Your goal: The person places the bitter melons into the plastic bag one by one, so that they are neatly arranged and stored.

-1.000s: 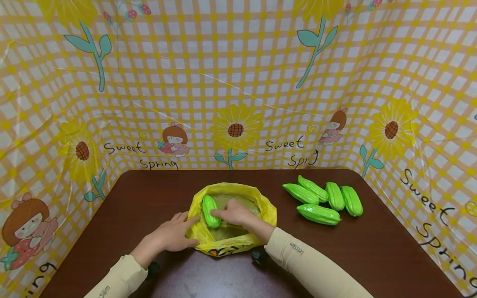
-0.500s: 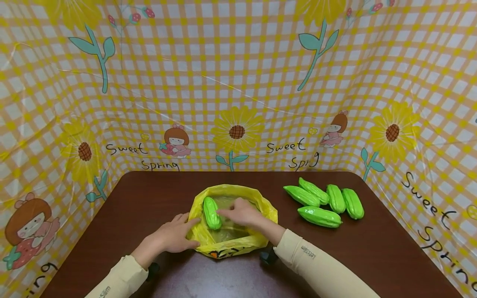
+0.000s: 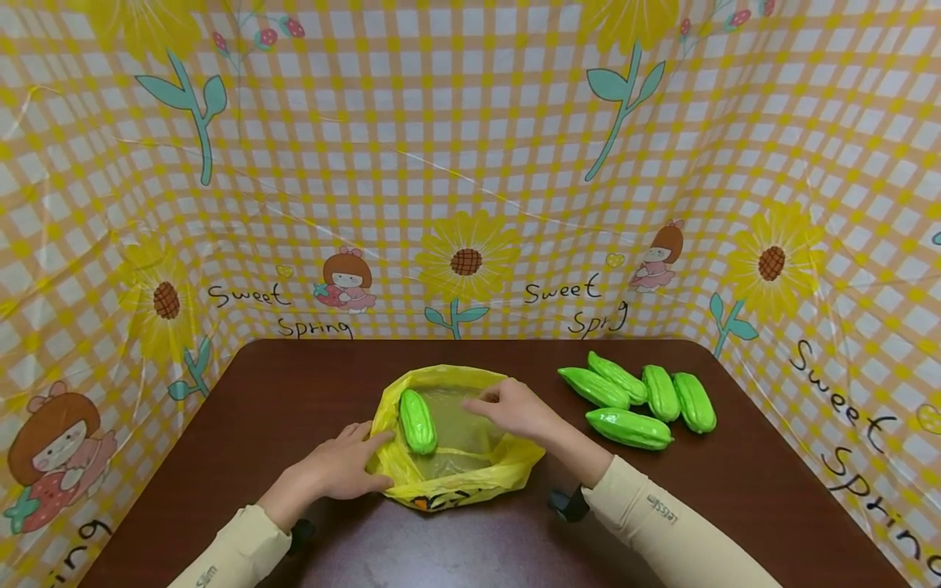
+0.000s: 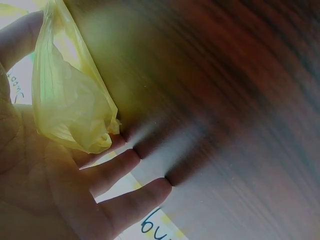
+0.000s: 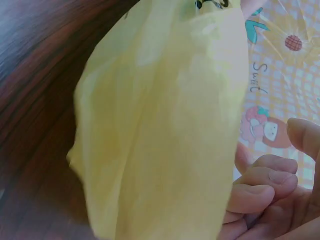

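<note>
A yellow plastic bag [image 3: 470, 475] stands with its mouth spread wide in the middle of the table. Inside, along its left wall, lies a glossy, bright green bitter melon [image 3: 417, 422]. My left hand [image 3: 334, 467] rests against the bag's left side, fingers spread; in the left wrist view the fingertips [image 4: 165, 186] of that hand come down to the tabletop beside the bag. Over the bag's right rim is my right hand [image 3: 518, 408], its fingers loosely bent with nothing in them. The bag's wall [image 5: 160, 130] fills most of the right wrist view.
Several more bitter melons [image 3: 629, 428] lie grouped at the back right of the dark brown table [image 3: 750, 490]. A checked, flower-printed cloth [image 3: 470, 163] hangs around the back and both sides.
My right hand has moved right, away from the bitter melon inside the bag to the bag's right rim. The left hand and the melons outside stay put.
</note>
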Available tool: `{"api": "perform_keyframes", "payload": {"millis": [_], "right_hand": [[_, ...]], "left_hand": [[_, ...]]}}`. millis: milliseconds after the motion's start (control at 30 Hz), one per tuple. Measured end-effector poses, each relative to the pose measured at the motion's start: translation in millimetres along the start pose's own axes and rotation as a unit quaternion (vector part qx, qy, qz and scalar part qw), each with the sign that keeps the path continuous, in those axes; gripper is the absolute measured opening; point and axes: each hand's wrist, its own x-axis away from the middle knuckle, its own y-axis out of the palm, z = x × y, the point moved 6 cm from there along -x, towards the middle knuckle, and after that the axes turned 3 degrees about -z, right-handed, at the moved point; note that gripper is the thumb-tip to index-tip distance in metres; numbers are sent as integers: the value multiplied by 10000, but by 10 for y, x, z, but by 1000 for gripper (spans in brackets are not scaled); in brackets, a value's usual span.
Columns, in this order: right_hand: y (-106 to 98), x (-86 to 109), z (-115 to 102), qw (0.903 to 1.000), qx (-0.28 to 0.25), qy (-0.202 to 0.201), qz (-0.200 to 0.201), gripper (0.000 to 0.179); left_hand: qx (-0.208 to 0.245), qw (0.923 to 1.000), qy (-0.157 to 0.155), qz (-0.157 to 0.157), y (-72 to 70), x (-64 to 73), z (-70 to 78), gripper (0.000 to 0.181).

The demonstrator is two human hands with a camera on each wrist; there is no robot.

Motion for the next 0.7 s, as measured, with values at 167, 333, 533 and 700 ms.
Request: {"api": "perform_keyframes", "payload": {"millis": [167,333,533,700], "right_hand": [[-166,125,100,9997,140,-134,134,33],[-345,237,269,9995,125,-189,237,34],[-586,412,389,9988,210,-175,403,40],[-780,557,477,9986,198,-78,483,47]], "left_hand": [[35,10000,-5,-12,1,-7,7,76],[29,10000,49,12,-11,4,22,77],[70,9999,64,53,-11,8,24,76],[126,9999,15,29,-1,9,14,76]]}}
